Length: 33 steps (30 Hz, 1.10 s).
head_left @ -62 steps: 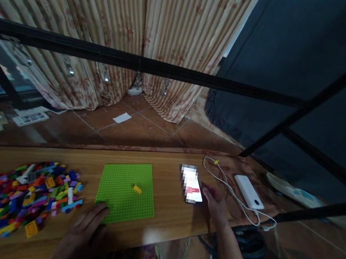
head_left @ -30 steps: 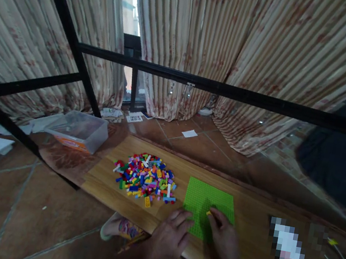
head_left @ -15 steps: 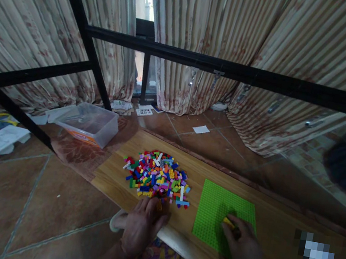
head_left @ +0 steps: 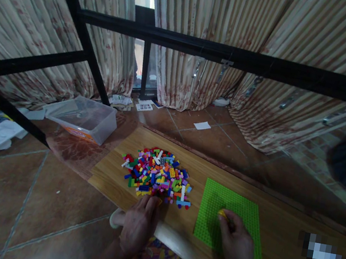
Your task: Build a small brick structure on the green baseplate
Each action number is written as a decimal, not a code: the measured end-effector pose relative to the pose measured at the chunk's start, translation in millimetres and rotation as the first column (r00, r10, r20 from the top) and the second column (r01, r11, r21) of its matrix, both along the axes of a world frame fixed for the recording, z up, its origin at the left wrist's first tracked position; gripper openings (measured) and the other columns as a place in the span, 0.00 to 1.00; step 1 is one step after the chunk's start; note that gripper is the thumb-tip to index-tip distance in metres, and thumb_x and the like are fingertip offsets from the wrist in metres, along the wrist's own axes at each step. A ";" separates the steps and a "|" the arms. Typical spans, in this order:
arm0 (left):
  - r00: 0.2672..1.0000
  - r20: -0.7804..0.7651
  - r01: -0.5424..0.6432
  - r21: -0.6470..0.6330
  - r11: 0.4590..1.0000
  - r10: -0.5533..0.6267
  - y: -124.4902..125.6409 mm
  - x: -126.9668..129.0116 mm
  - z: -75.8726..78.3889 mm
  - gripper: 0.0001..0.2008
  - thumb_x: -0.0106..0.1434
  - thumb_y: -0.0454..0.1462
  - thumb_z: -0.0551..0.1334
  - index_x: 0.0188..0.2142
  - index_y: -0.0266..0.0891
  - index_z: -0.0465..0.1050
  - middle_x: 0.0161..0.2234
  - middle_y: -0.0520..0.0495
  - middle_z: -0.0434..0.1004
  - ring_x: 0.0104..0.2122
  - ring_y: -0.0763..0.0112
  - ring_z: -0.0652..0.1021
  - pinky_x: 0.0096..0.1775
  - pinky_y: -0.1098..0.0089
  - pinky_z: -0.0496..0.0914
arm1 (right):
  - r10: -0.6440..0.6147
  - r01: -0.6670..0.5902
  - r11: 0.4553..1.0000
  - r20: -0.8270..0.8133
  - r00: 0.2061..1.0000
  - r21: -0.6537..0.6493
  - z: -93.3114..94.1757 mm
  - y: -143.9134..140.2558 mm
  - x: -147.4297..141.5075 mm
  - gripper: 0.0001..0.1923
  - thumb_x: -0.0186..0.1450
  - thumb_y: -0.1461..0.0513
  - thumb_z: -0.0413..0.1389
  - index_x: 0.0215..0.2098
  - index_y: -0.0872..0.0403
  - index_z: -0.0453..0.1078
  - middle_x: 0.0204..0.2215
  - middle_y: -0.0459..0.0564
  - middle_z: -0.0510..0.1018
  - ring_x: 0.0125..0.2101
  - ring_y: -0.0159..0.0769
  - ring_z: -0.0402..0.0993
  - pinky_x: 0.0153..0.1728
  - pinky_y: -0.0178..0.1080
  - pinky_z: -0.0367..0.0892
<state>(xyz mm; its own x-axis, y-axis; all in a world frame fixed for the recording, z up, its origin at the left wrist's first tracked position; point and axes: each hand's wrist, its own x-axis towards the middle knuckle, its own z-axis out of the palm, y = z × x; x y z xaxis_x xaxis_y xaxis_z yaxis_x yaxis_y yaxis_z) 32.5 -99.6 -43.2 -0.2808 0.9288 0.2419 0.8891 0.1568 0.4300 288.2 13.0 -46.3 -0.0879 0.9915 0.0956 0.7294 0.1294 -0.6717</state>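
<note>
Clear plastic bin [head_left: 83, 118] sits on the floor, left of frame, w/ papers nearby. Brick pile [head_left: 158, 174] is centre-left on the wooden surface [head_left: 280, 224]. Left hand [head_left: 139, 222], low centre, rests fingertips at the pile's near edge; can't tell if its grip has closed on a brick. Right hand [head_left: 236, 245] pinches a yellow brick [head_left: 222, 213] against the green baseplate [head_left: 228, 211], lower right. Looks like the seating step: brick on studs, not clearly locked. Next move prob needs stud alignment & firm downward press, baseplate kept from sliding. Blurred rectangle far right.
</note>
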 end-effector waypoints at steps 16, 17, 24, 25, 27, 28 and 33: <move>0.959 0.198 0.195 0.063 0.979 -0.204 -4.8 -20.9 10.3 0.10 0.66 0.33 0.53 0.45 0.42 0.67 0.43 0.45 0.73 0.39 0.68 0.78 0.38 0.69 0.76 | 0.730 -0.682 0.683 0.254 0.634 -0.259 52.0 114.0 -117.3 0.23 0.58 0.64 0.56 0.53 0.48 0.69 0.24 0.42 0.72 0.23 0.30 0.65 0.24 0.32 0.52; 0.957 0.206 0.198 0.059 0.978 -0.206 -4.8 -21.3 10.0 0.09 0.66 0.33 0.53 0.45 0.42 0.67 0.43 0.45 0.73 0.40 0.67 0.78 0.39 0.69 0.76 | 0.741 -0.689 0.672 0.239 0.628 -0.272 51.3 115.7 -117.9 0.22 0.58 0.65 0.55 0.52 0.49 0.70 0.24 0.42 0.72 0.23 0.29 0.65 0.24 0.31 0.52; 0.945 0.244 0.213 0.042 0.976 -0.217 -3.5 -23.5 8.2 0.10 0.66 0.33 0.53 0.46 0.43 0.67 0.44 0.45 0.73 0.41 0.67 0.78 0.40 0.69 0.76 | 0.760 -0.703 0.647 0.180 0.624 -0.296 46.7 119.2 -119.5 0.14 0.60 0.62 0.55 0.45 0.51 0.72 0.20 0.39 0.70 0.21 0.27 0.61 0.24 0.31 0.50; 0.942 0.252 0.217 0.043 0.975 -0.221 -3.5 -23.7 8.6 0.10 0.67 0.33 0.53 0.46 0.43 0.67 0.44 0.45 0.73 0.41 0.67 0.78 0.40 0.69 0.76 | 0.765 -0.712 0.641 0.171 0.621 -0.286 46.0 119.0 -119.1 0.13 0.60 0.62 0.55 0.44 0.52 0.72 0.20 0.39 0.70 0.21 0.27 0.61 0.24 0.31 0.50; 0.937 0.265 0.221 0.051 0.974 -0.226 -4.0 -23.8 10.1 0.10 0.67 0.33 0.53 0.46 0.43 0.67 0.44 0.45 0.73 0.41 0.67 0.78 0.40 0.69 0.76 | 0.772 -0.727 0.633 0.142 0.620 -0.266 44.1 118.1 -117.8 0.11 0.60 0.61 0.56 0.42 0.52 0.72 0.20 0.39 0.70 0.21 0.27 0.62 0.24 0.31 0.51; 0.936 0.270 0.218 0.057 0.974 -0.225 -4.6 -23.6 11.3 0.10 0.67 0.34 0.53 0.46 0.43 0.67 0.43 0.45 0.73 0.40 0.67 0.78 0.40 0.69 0.76 | 0.773 -0.731 0.630 0.120 0.623 -0.263 42.8 117.5 -117.0 0.10 0.60 0.61 0.56 0.41 0.52 0.71 0.20 0.39 0.70 0.21 0.27 0.62 0.24 0.31 0.51; 0.940 0.285 0.173 0.071 0.982 -0.187 -5.5 -22.4 18.8 0.11 0.67 0.34 0.53 0.47 0.43 0.66 0.42 0.44 0.73 0.37 0.68 0.78 0.37 0.69 0.76 | 0.770 -0.736 0.620 0.029 0.638 -0.270 36.4 114.6 -113.8 0.09 0.60 0.62 0.55 0.39 0.53 0.71 0.21 0.39 0.71 0.21 0.26 0.63 0.23 0.30 0.52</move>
<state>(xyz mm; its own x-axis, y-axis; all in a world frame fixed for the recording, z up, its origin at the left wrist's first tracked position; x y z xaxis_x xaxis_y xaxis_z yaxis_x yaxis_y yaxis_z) 10.1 -105.1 -24.4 -0.1739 0.9605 0.2171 0.7368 -0.0194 0.6759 174.4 127.6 -10.0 -0.8078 0.5620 -0.1779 0.5214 0.5405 -0.6603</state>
